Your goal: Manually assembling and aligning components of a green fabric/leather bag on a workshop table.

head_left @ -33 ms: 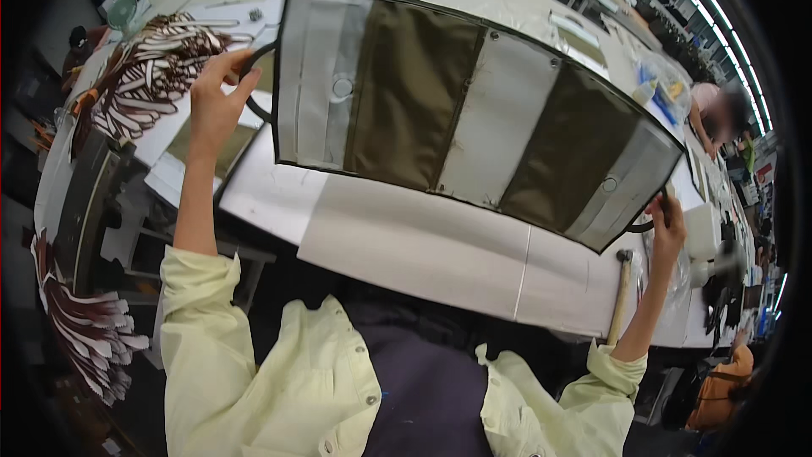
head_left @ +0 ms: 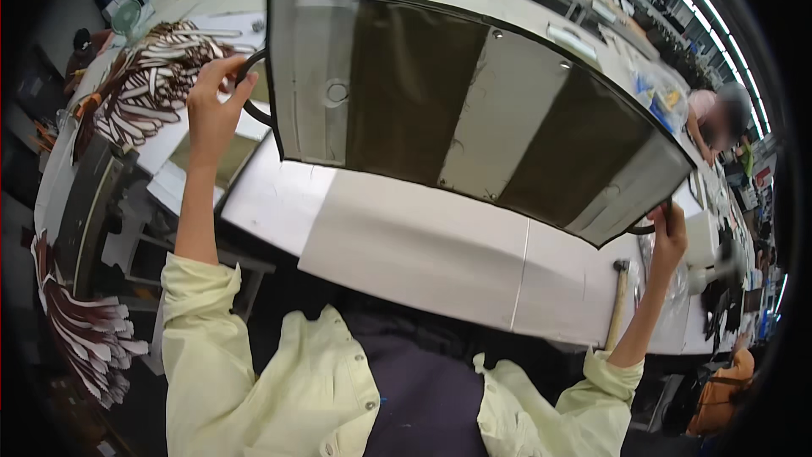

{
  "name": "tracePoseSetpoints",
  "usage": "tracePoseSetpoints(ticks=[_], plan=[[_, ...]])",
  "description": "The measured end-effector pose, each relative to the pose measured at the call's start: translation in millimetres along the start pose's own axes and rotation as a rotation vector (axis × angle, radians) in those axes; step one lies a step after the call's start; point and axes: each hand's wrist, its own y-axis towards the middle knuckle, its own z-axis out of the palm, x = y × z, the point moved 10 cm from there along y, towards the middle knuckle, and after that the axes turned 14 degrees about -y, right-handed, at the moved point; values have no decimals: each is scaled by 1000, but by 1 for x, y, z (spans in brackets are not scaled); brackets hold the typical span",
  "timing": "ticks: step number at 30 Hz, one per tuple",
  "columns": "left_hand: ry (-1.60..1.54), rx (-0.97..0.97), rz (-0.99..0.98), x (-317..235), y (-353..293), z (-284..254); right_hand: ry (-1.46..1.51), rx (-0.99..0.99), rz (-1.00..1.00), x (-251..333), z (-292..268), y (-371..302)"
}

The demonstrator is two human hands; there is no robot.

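A wide unfolded bag panel (head_left: 406,93), white with dark olive bands, hangs stretched above the table between both my hands. Dark binding runs round its edge, and small metal studs show on the middle white strip. At its left end my left hand (head_left: 217,106) pinches a dark curved handle (head_left: 256,114), fingers bent over it and thumb on the near side. My right hand (head_left: 668,233) is closed round the other dark handle (head_left: 640,229) at the lower right end; its fingertips are partly hidden. Under the panel lies a pale work board (head_left: 406,245) on the table.
Right of the board rests a hammer (head_left: 618,300) with a wooden handle. Piled brown-and-white strips (head_left: 152,76) cover the left of the table, beside an olive and white piece (head_left: 207,156). More strips (head_left: 85,330) hang lower left. Another person (head_left: 710,118) works at the far right.
The panel has tilted slightly and its olive bands look darker. Its left end has shifted a little left and its right corner a little right. Both hands keep their hold on the handles.
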Motion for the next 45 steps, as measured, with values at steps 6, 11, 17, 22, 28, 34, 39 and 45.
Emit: tracePoseSetpoints(ticks=[6,11,17,22,28,34,39,45], plan=[[-613,-237,-353,79,38,-28,-90,-219,-399,68,0,-35],[-1485,-115,-624,78,61,21,51,-50,-316,119,28,-95],[-1583,80,-856,83,116,60,-154,-24,-312,134,56,-133],[-865,603,-620,96,164,108,-202,136,-281,137,84,-178],[-766,354,-610,128,194,131,-37,227,-107,156,111,-234],[-764,326,-685,138,174,134,-33,325,-61,156,124,-252],[-750,296,-712,154,162,115,-5,375,-47,153,134,-255],[-764,246,-778,174,143,94,19,381,-83,159,140,-256]])
